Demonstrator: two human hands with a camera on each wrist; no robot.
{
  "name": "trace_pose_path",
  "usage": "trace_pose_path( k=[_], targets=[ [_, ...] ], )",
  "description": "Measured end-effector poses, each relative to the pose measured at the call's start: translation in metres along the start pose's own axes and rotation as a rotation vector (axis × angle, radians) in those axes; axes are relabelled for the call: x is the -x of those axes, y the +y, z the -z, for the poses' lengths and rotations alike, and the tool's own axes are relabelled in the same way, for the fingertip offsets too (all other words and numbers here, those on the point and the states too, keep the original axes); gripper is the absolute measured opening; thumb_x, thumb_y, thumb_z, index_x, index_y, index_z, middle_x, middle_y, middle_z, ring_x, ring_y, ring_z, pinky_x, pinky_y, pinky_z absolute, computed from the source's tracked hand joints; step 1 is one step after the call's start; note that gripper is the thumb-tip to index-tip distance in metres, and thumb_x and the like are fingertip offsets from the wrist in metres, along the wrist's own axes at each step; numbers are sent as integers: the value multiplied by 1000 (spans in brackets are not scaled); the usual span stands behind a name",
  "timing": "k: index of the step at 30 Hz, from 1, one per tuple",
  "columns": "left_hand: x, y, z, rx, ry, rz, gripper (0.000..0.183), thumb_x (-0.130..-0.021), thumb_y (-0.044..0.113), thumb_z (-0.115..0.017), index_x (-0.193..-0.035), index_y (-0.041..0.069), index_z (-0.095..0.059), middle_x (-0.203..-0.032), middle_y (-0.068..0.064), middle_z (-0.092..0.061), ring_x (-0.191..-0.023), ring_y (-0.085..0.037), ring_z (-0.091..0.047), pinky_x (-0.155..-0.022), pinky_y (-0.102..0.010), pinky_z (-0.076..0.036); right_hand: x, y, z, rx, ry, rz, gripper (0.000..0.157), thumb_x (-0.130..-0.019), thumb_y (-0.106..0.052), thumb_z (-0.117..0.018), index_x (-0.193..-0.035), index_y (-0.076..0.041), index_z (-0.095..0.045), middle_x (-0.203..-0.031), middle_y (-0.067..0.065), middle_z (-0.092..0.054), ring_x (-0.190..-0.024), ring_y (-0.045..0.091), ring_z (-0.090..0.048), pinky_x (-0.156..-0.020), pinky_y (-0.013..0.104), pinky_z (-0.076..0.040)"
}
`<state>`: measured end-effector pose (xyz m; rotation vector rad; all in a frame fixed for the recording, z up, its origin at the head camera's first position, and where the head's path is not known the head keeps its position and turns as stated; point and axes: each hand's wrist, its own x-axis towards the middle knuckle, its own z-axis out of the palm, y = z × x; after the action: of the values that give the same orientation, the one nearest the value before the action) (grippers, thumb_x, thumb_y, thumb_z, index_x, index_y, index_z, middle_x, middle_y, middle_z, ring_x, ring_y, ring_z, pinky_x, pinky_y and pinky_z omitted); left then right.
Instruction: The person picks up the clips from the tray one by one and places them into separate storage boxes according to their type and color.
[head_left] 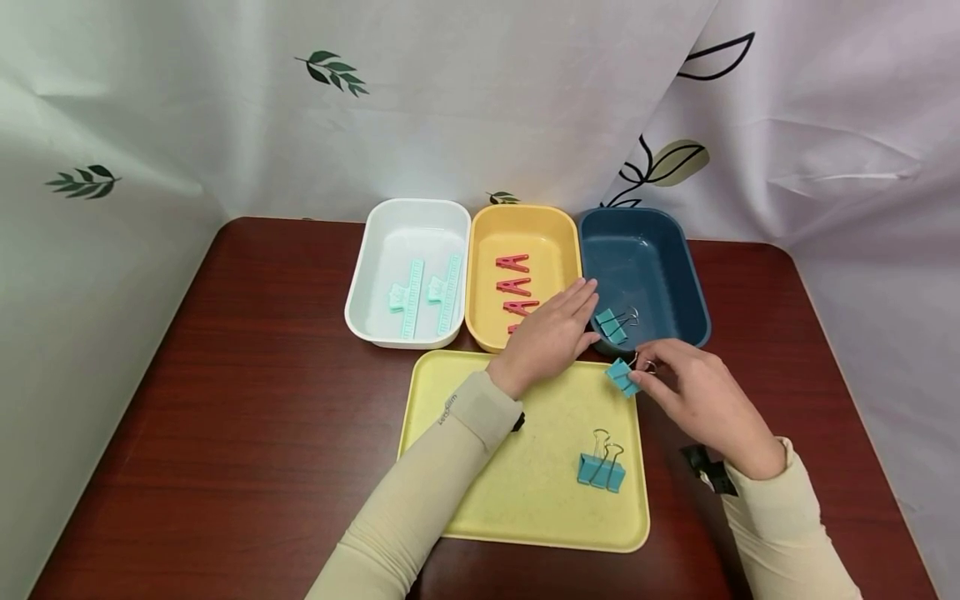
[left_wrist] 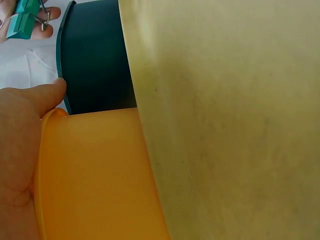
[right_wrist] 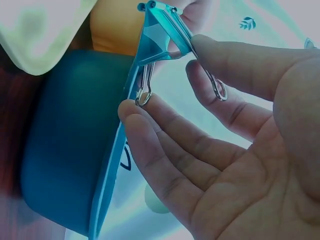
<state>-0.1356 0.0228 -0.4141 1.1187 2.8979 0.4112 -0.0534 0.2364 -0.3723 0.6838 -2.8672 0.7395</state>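
Observation:
My right hand (head_left: 708,404) pinches a teal binder clip (head_left: 621,377) by its wire handles, just in front of the dark blue bin (head_left: 637,262). In the right wrist view the held binder clip (right_wrist: 162,37) is beside that bin's rim. With fingers extended, my left hand (head_left: 543,337) lies over the front corner of the orange-yellow bin (head_left: 525,220); its thumb touches the blue bin's rim in the left wrist view. One binder clip (head_left: 612,326) lies inside the blue bin. Another binder clip (head_left: 601,472) stands on the yellow tray (head_left: 525,508), handles up.
Several red clothespins (head_left: 513,287) lie in the orange-yellow bin, partly covered by my left hand. The white bin (head_left: 416,212) at left holds two mint ruler-shaped clips (head_left: 412,298). The three bins stand side by side behind the tray on a dark wooden table (head_left: 262,375). A patterned curtain hangs behind.

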Motion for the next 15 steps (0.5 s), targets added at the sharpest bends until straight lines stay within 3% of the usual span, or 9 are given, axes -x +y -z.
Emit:
trace_pose_path(
  k=[5, 15],
  targets=[
    [0, 0, -1, -6, 6, -4, 61, -106, 40, -49, -153, 2, -40, -164, -11, -27, -153, -23, -16, -122, -33, -17, -4, 3, 2, 0, 18, -8, 12, -88, -10, -78, -93, -13, -68, -108, 10, -70, -87, 20, -65, -64, 37, -52],
    [0, 0, -1, -4, 6, 2, 62, -106, 40, -50, -153, 2, -40, -164, -11, -26, -153, -23, -15, -122, -32, -17, -12, 6, 3, -2, 34, -51, 10, -91, -12, -76, -97, -9, -69, -110, 15, -70, -73, 16, -61, -62, 36, -51]
  ],
)
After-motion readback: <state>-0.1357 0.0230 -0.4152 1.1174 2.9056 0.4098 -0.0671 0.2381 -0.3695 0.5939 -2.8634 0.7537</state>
